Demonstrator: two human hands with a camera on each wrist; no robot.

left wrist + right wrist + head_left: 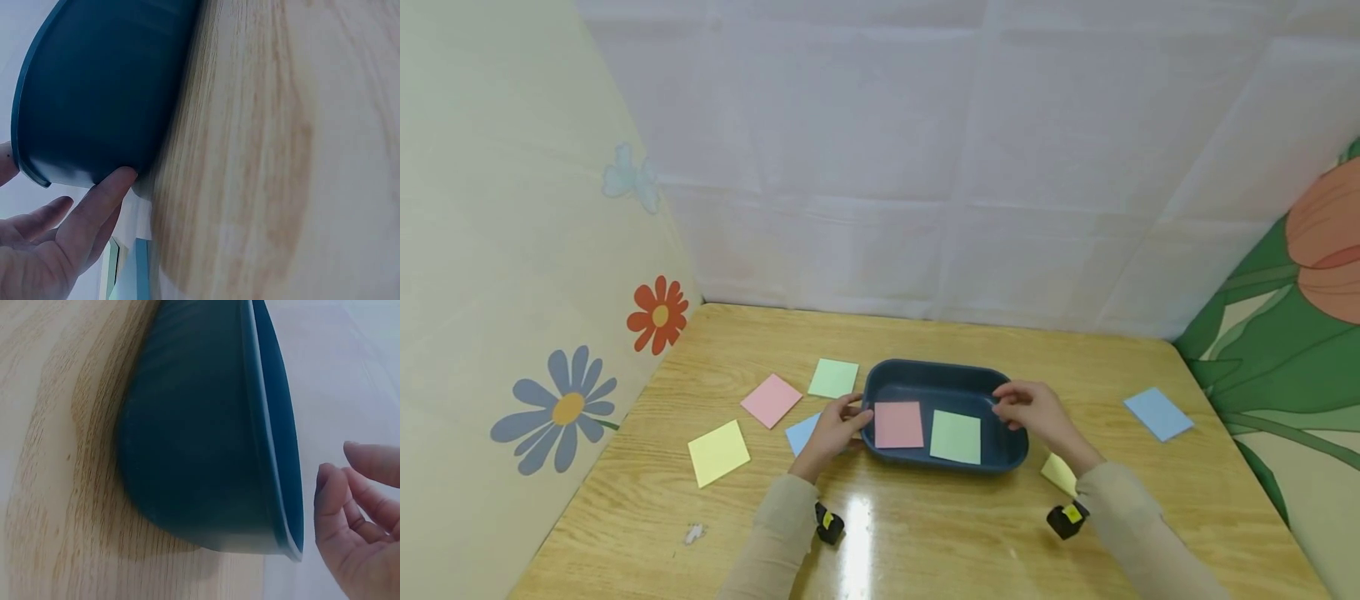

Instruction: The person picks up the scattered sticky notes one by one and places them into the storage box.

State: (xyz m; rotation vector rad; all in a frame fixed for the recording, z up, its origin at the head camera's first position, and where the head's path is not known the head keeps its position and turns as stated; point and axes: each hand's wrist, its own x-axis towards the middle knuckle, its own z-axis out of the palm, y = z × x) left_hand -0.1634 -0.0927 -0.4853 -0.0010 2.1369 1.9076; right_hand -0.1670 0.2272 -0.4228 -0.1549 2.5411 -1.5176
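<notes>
A dark blue oblong tray (940, 468) stands on the table with a pink sticky note pad (898, 425) and a light green sticky note pad (956, 437) inside. My left hand (835, 429) holds the tray's left end, its thumb over the rim. In the left wrist view, the fingertips (127, 175) of that hand press low on the outer wall. My right hand (1033, 412) hovers by the right rim, fingers loosely bent and holding nothing. A gap separates this hand (362, 512) from the rim in the right wrist view.
Left of the tray lie yellow (718, 453), pink (771, 401), green (833, 378) and blue (802, 432) pads, the blue partly behind my left hand. To the right are a blue pad (1158, 413) and a yellow one (1060, 475) partly under my right wrist. A white curtain (925, 167) hangs behind the table.
</notes>
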